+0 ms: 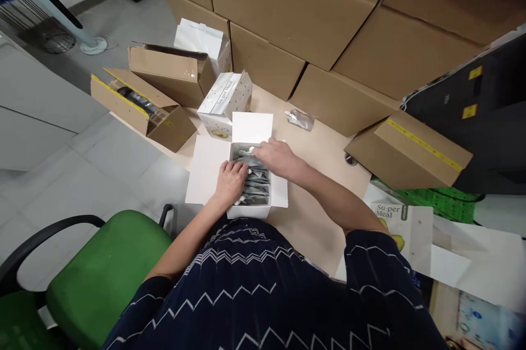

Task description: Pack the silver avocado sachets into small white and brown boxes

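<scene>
An open white carton [250, 212] stands on the table right in front of me, its flaps folded outward. Inside, several silvery spout pouches [257, 181] are packed in a row, with small white caps showing along the left side. My left hand [231, 181] reaches over the carton's left wall, its fingers laid on the pouches and holding nothing. At the carton's far end, my right hand [276, 157] has its fingers curled down at a pouch beside a white cap; the fingertips are partly hidden.
A single pouch [300, 119] lies on the table [324, 175] beyond the carton. A closed printed white box [225, 101] and open brown boxes [172, 125] stand at the left. Stacked cardboard boxes [283, 16] wall off the back. A green chair [109, 279] is at lower left.
</scene>
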`<state>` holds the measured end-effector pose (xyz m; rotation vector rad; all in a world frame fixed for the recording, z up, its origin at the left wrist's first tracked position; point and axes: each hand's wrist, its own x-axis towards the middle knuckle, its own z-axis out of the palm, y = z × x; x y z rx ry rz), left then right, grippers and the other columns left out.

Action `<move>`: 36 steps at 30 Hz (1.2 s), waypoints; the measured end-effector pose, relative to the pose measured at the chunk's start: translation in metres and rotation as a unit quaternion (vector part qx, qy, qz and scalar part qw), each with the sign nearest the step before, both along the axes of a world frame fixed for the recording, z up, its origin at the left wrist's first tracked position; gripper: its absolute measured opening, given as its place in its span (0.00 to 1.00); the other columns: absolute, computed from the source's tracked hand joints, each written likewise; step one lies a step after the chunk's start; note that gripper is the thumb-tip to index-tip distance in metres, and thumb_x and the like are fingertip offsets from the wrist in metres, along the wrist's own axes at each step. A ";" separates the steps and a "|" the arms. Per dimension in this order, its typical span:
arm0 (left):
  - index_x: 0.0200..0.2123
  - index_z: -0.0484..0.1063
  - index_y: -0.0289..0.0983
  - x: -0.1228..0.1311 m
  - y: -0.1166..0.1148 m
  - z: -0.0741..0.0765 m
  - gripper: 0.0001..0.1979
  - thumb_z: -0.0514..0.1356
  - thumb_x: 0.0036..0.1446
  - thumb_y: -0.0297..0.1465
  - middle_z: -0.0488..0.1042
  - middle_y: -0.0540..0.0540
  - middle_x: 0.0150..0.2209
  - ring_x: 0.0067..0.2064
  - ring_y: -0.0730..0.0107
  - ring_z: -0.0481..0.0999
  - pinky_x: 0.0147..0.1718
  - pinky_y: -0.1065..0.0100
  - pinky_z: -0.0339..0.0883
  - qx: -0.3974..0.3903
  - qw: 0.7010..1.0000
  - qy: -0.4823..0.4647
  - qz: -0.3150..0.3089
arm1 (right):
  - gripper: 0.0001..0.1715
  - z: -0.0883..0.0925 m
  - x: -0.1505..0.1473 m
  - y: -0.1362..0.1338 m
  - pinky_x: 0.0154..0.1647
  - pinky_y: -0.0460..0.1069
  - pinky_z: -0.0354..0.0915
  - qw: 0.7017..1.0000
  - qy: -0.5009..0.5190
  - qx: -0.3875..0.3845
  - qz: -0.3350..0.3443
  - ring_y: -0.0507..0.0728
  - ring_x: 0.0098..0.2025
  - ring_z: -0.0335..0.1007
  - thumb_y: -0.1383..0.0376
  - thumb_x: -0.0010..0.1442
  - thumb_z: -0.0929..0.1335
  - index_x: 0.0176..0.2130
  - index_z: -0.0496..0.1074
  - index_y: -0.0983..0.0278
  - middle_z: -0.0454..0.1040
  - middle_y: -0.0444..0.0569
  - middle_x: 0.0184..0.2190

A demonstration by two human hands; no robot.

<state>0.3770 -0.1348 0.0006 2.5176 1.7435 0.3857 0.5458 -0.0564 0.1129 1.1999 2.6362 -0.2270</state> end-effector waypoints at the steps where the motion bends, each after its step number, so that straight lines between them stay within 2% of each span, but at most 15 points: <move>1: 0.52 0.76 0.38 0.000 -0.001 -0.001 0.16 0.52 0.68 0.30 0.79 0.38 0.50 0.54 0.50 0.74 0.57 0.47 0.61 0.000 1.000 -0.002 0.001 | 0.18 -0.009 -0.011 -0.002 0.41 0.50 0.64 1.000 -0.020 -0.004 -0.001 0.61 0.48 0.74 0.75 0.66 0.61 0.45 0.78 0.66 0.80 0.60 0.44; 4: 0.52 0.76 0.38 0.000 -0.002 -0.002 0.16 0.53 0.66 0.28 0.79 0.39 0.51 0.54 0.50 0.74 0.58 0.46 0.60 -0.005 1.000 0.000 0.000 | 0.18 -0.039 -0.032 0.001 0.46 0.52 0.66 0.997 -0.063 -0.037 -0.005 0.62 0.50 0.76 0.76 0.66 0.60 0.43 0.78 0.71 0.80 0.63 0.45; 7: 0.52 0.76 0.38 -0.002 -0.003 -0.001 0.16 0.54 0.66 0.28 0.78 0.39 0.52 0.55 0.49 0.73 0.58 0.47 0.60 -0.004 1.000 0.006 -0.001 | 0.18 -0.064 -0.036 0.015 0.46 0.54 0.69 0.995 -0.085 -0.057 -0.005 0.63 0.49 0.78 0.77 0.66 0.60 0.44 0.78 0.71 0.80 0.64 0.45; 10: 0.51 0.77 0.39 -0.004 -0.006 -0.002 0.15 0.55 0.65 0.28 0.78 0.40 0.54 0.56 0.50 0.73 0.58 0.48 0.60 0.006 1.000 0.006 -0.005 | 0.19 -0.081 -0.036 0.027 0.43 0.54 0.71 0.993 -0.100 -0.060 -0.024 0.65 0.50 0.78 0.76 0.65 0.60 0.45 0.79 0.70 0.80 0.65 0.47; 13: 0.50 0.78 0.39 -0.006 -0.008 -0.003 0.14 0.55 0.65 0.27 0.77 0.40 0.54 0.57 0.49 0.72 0.59 0.47 0.60 0.016 1.000 0.003 -0.006 | 0.19 -0.089 -0.040 0.030 0.45 0.55 0.72 0.991 -0.115 -0.062 -0.021 0.65 0.51 0.78 0.77 0.64 0.61 0.45 0.79 0.73 0.79 0.68 0.46; 16: 0.48 0.78 0.40 -0.007 -0.009 -0.002 0.14 0.56 0.64 0.28 0.77 0.40 0.54 0.57 0.49 0.72 0.59 0.46 0.59 0.015 1.000 -0.008 -0.004 | 0.19 -0.087 -0.043 0.029 0.47 0.57 0.72 0.989 -0.128 -0.071 -0.014 0.66 0.52 0.78 0.78 0.64 0.61 0.46 0.78 0.75 0.79 0.70 0.46; 19: 0.48 0.78 0.41 -0.007 -0.011 -0.001 0.14 0.56 0.64 0.28 0.77 0.39 0.53 0.57 0.49 0.71 0.59 0.46 0.59 0.011 1.000 -0.023 -0.006 | 0.19 -0.074 -0.040 0.028 0.47 0.56 0.73 0.987 -0.121 -0.103 -0.006 0.65 0.52 0.78 0.77 0.64 0.61 0.47 0.78 0.73 0.79 0.66 0.48; 22: 0.48 0.78 0.42 -0.005 -0.013 0.000 0.13 0.56 0.65 0.29 0.77 0.40 0.53 0.57 0.49 0.71 0.58 0.45 0.59 0.012 0.999 -0.034 -0.016 | 0.18 -0.064 -0.034 0.026 0.48 0.52 0.72 0.992 -0.090 -0.084 -0.005 0.63 0.52 0.78 0.76 0.65 0.62 0.47 0.79 0.72 0.80 0.65 0.47; 26: 0.47 0.78 0.41 -0.002 -0.015 0.005 0.12 0.56 0.65 0.30 0.77 0.40 0.53 0.57 0.48 0.70 0.57 0.44 0.60 0.023 0.998 -0.057 -0.019 | 0.14 -0.060 -0.025 0.027 0.47 0.49 0.70 0.996 -0.057 -0.073 -0.002 0.63 0.50 0.78 0.73 0.64 0.66 0.46 0.79 0.72 0.81 0.63 0.42; 29: 0.48 0.77 0.40 -0.004 -0.022 0.012 0.12 0.56 0.65 0.28 0.78 0.39 0.51 0.55 0.51 0.71 0.53 0.49 0.65 0.038 0.994 -0.088 -0.042 | 0.10 -0.053 -0.009 0.041 0.44 0.48 0.69 0.991 0.036 -0.129 0.000 0.60 0.44 0.79 0.66 0.63 0.69 0.40 0.80 0.70 0.82 0.57 0.38; 31: 0.50 0.76 0.39 -0.007 -0.031 0.017 0.13 0.56 0.65 0.26 0.78 0.40 0.49 0.52 0.55 0.72 0.49 0.54 0.69 0.039 0.990 -0.114 -0.068 | 0.15 -0.048 0.009 0.061 0.42 0.47 0.68 0.973 0.169 -0.151 -0.045 0.56 0.39 0.77 0.61 0.65 0.67 0.38 0.80 0.68 0.81 0.52 0.35; 33: 0.52 0.74 0.38 -0.008 -0.041 0.018 0.14 0.56 0.65 0.26 0.79 0.40 0.46 0.48 0.58 0.74 0.46 0.57 0.70 0.038 0.984 -0.139 -0.103 | 0.20 -0.048 0.032 0.088 0.41 0.47 0.67 0.941 0.283 -0.120 -0.140 0.54 0.37 0.76 0.59 0.68 0.62 0.38 0.79 0.67 0.80 0.50 0.34; 34: 0.52 0.74 0.38 -0.007 -0.046 0.017 0.15 0.56 0.64 0.25 0.79 0.41 0.45 0.45 0.60 0.75 0.45 0.58 0.71 0.041 0.981 -0.148 -0.121 | 0.21 -0.053 0.044 0.104 0.42 0.48 0.68 0.926 0.312 -0.089 -0.192 0.55 0.37 0.75 0.60 0.69 0.61 0.40 0.78 0.67 0.80 0.50 0.35; 36: 0.52 0.74 0.37 -0.003 -0.055 0.011 0.15 0.57 0.63 0.25 0.80 0.41 0.43 0.42 0.62 0.76 0.42 0.60 0.71 0.054 0.975 -0.157 -0.150 | 0.19 -0.068 0.067 0.137 0.48 0.51 0.67 0.907 0.308 -0.032 -0.284 0.57 0.42 0.75 0.61 0.67 0.62 0.44 0.78 0.68 0.80 0.53 0.40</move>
